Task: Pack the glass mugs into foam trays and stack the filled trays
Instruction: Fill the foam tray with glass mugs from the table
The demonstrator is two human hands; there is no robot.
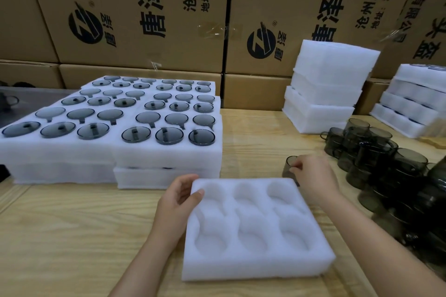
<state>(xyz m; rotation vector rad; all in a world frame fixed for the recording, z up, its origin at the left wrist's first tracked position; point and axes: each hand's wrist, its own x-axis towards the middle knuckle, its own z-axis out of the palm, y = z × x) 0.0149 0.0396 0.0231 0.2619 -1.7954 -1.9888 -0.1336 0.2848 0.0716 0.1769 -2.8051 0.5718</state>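
- Head view: my left grip (179, 200) holds the foam tray (253, 265) at its far left corner. The thumb lies on the top face and the fingers curl round the edge.
- The tray lies flat on the tabletop (72, 224) right in front of me. It has six hollows in two rows of three, and all of them show bare foam.
- My right grip (313, 176) pinches the rim of a dark glass mug (289, 164). The mug stands upright on the tabletop just behind the tray's far right corner.
- To the right of that grip is a crowd of loose mugs (386, 164), dark and smoky. They stand packed close together, some on top of others, and the nearest ones are blurred.
- On the left are the filled trays (115, 152), set side by side, with a round of dark glass in every hollow. Another tray shows under the right-hand ones.
- Further back on the right is a foam stack (325, 94), with the layers slightly out of line.
- At the far right edge is a second stack (415, 103), with dark glass showing between its layers.
- Cardboard boxes (144, 7) with black print form a wall behind the tabletop.
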